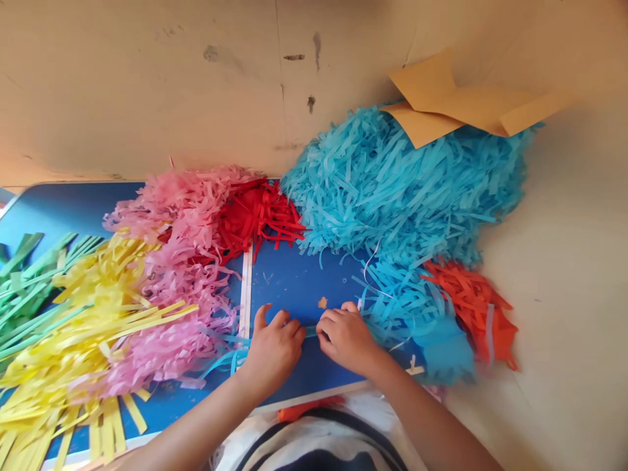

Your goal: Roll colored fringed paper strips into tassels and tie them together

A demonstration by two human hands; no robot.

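Between my two hands a narrow blue tissue-paper strip (311, 331) is stretched just above the blue table. My left hand (277, 350) is closed on one part of it, with the thumb raised. Loose blue fringe ends (228, 360) stick out to the left of that hand. My right hand (348, 337) pinches the strip at its other side, thumb and fingers together. Its fingertips partly hide the paper. Close to the right hand lies a bundle of blue fringed paper (400, 301).
A big light-blue fringe heap (407, 183) rests against the wall under folded orange-tan paper (471, 104). Pink (181, 203), red (255, 216), yellow (108, 281) and green (29, 294) fringes cover the left of the blue table (289, 271). Orange-red fringe (478, 307) lies right.
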